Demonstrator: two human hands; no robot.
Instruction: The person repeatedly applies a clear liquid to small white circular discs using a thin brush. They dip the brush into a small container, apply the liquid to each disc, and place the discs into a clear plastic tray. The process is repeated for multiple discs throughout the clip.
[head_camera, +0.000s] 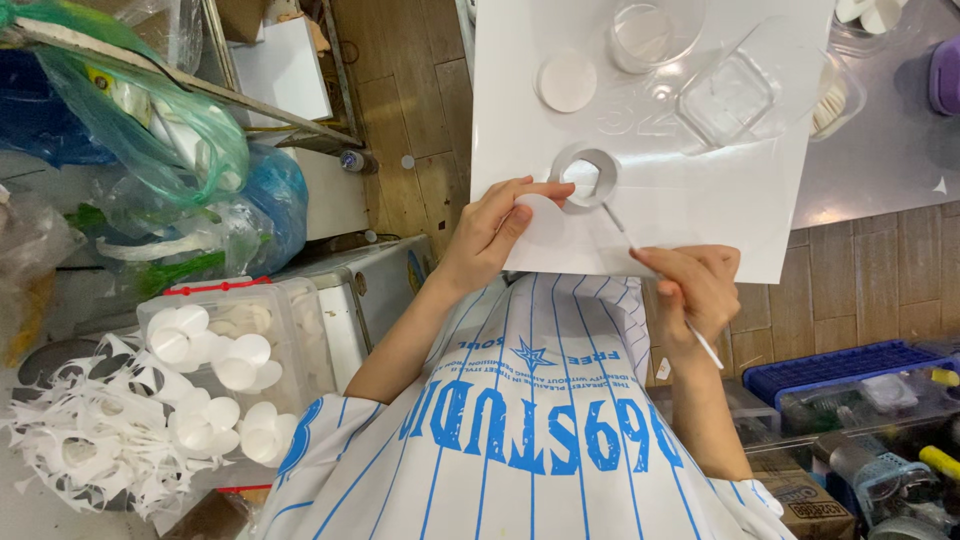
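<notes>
Head view | your left hand (495, 225) pins white sheet (690, 190) beside ring template (588, 176) | right hand (695, 290) pinches thin stylus (655, 280) | keep template flat, trace steadily.

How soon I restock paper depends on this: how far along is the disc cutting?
Done: a clear bin full of white paper discs, offcuts beside it. In hand: left hand holds a cut disc by the ring template; right hand holds a thin white tool. Left: most of the white sheet is uncut.
</notes>
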